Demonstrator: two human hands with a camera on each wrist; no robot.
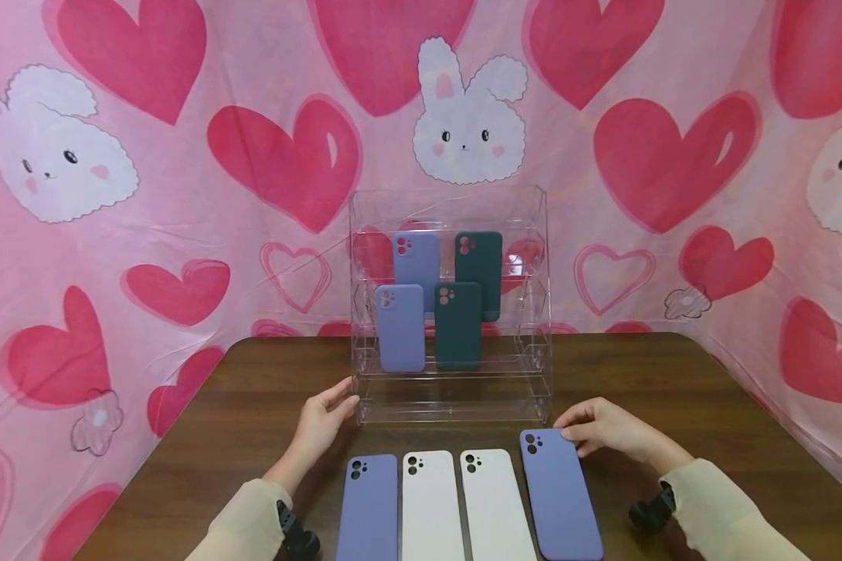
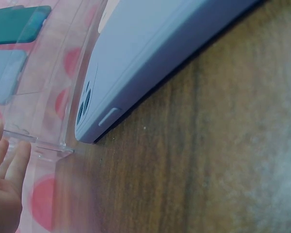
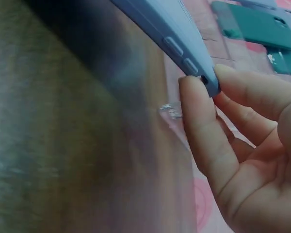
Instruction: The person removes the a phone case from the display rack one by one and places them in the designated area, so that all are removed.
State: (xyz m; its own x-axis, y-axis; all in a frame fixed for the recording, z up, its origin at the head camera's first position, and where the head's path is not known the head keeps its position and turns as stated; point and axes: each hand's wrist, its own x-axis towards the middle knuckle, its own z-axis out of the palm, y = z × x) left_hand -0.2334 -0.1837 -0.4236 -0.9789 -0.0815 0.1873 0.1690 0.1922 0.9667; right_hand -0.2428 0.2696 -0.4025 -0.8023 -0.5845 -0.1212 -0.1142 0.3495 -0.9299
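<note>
A clear tiered display rack [image 1: 451, 411] stands on the table. Two lavender phone cases and two dark green phone cases [image 1: 458, 331] lean on its tiers. My left hand [image 1: 320, 419] touches the rack's lower left side, its fingers fairly straight in the left wrist view. My right hand [image 1: 606, 431] pinches the top right corner of a lavender phone case [image 1: 560, 495] between thumb and fingers. In the right wrist view this case [image 3: 172, 34] is tilted, its corner held up off the wood.
On the table [image 1: 252, 413], left of the held case, lie two white phone cases [image 1: 431, 506] and another lavender phone case [image 1: 369, 506] in a row. A pink cloth with hearts and rabbits [image 1: 288, 164] hangs behind the table.
</note>
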